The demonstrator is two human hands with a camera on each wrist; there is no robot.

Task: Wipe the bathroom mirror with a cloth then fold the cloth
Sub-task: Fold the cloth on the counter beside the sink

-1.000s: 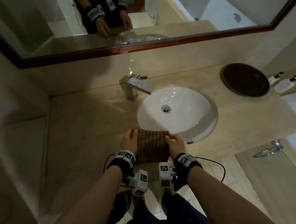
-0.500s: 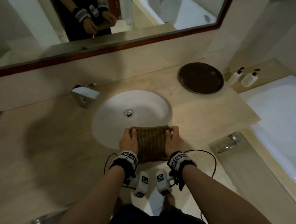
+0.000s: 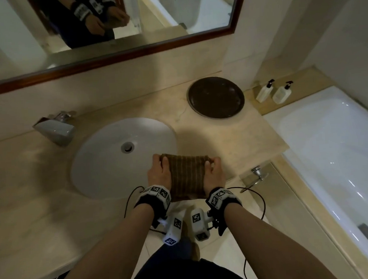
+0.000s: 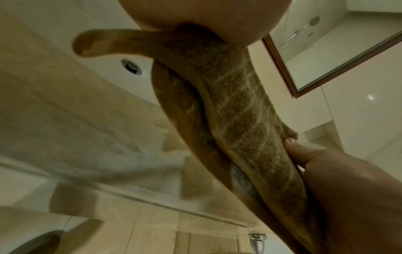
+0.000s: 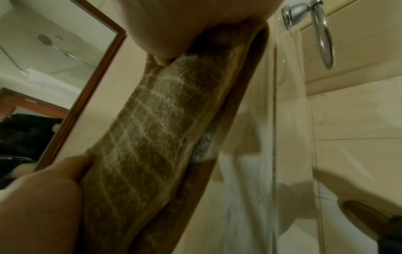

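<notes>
My left hand & right hand each pinch a side of the folded brown striped cloth; I'd keep edges aligned, tension even, then lay it flat on the countertop.

The cloth pinched between the fingers is nubby brown terry with pale ribs. Beyond the fingertips, the sink is glossy white, the countertop polished beige stone, the mirror framed in dark wood.
</notes>
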